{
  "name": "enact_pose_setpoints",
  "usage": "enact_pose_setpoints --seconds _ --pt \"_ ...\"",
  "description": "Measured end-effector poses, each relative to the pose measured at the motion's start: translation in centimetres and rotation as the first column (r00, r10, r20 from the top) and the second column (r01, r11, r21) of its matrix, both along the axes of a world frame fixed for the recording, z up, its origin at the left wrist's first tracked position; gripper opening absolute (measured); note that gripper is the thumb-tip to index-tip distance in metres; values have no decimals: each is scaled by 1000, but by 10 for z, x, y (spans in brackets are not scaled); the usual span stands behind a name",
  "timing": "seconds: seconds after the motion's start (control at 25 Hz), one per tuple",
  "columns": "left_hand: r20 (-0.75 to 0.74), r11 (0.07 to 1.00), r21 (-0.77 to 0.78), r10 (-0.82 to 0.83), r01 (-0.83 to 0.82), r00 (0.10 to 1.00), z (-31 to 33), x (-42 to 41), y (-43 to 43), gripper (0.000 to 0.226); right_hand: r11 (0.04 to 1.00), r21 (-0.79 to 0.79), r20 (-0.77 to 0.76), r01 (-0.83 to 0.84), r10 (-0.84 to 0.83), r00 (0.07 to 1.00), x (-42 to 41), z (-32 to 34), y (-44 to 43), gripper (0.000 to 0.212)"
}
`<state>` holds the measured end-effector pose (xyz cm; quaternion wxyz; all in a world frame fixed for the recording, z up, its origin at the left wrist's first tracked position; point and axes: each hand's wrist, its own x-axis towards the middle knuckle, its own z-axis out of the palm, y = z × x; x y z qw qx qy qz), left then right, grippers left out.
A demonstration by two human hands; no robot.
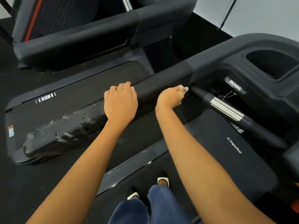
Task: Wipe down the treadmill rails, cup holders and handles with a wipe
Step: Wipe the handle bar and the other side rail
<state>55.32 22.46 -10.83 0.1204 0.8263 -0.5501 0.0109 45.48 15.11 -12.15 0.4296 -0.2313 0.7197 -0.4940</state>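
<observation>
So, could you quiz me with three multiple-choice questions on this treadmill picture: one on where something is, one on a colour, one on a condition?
1. The left hand lies on: A the side rail; B the cup holder; C the floor.
2. The band on the handle is: A red; B silver; C green.
3. The rail's near end looks: A towel-wrapped; B snapped; C glossy and white-flecked.
Answers: A, its fingers curl over the rail's top; B, it shines like chrome; C, wet-looking smears show there.
</observation>
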Motion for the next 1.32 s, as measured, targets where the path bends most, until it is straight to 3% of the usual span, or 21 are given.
enact_pose_setpoints --seconds 0.16,0.28,0.36,0.44,0.6,0.72,0.8,0.88,0.96,1.0,1.08,1.16,1.2,1.24,1.32 --pt "-12 1000 -14 -8 8 1000 0 0 1 37 983 -80 52 -164 168 984 47 -23 72 48" --pt "-15 1000 -11 -17 17 1000 2 4 4 38 999 43 72 10 -13 997 26 -19 21 42" --pt "-8 1000 -12 -24 24 1000 2 4 4 41 992 103 -22 67 -65 998 -1 -9 -23 42" --pt "0 999 -26 -24 24 1000 2 3 4 45 998 31 -26 62 -61 998 -4 -4 -23 45" --pt "31 999 -42 -16 17 999 -2 3 3 45 969 -177 -101 -171 155 983 27 -13 56 44" --pt "1 999 -25 -26 26 1000 -1 4 2 48 989 -123 -41 -79 75 996 19 -10 28 45" --pt "-34 999 -31 -32 31 999 1 5 2 43 996 -79 -117 -42 33 993 0 1 1 47" --pt "-75 999 -51 -8 4 997 2 8 10 38 971 -194 -330 -142 72 941 -17 12 -8 47" --pt "-74 998 -56 37 -41 997 2 17 24 39 910 -273 -545 -311 120 830 -29 19 -19 45" --pt "-74 997 -50 59 -63 995 2 22 31 40 894 -180 -697 -411 179 694 -32 21 -30 42" --pt "-81 994 -47 96 -101 992 5 32 42 40 824 123 -906 -552 321 276 -20 30 -41 37" --pt "-81 990 -50 125 -130 989 9 43 50 40 666 340 -932 -664 335 -141 11 38 -16 35" --pt "-78 988 -54 142 -146 987 11 49 52 39 558 364 -929 -746 275 -247 31 37 8 34" --pt "-82 985 -54 157 -162 984 12 56 55 38 419 362 -930 -833 218 -294 50 31 33 35" --pt "-113 981 -53 181 -188 977 15 68 61 36 162 289 -938 -944 246 -245 69 28 62 37"
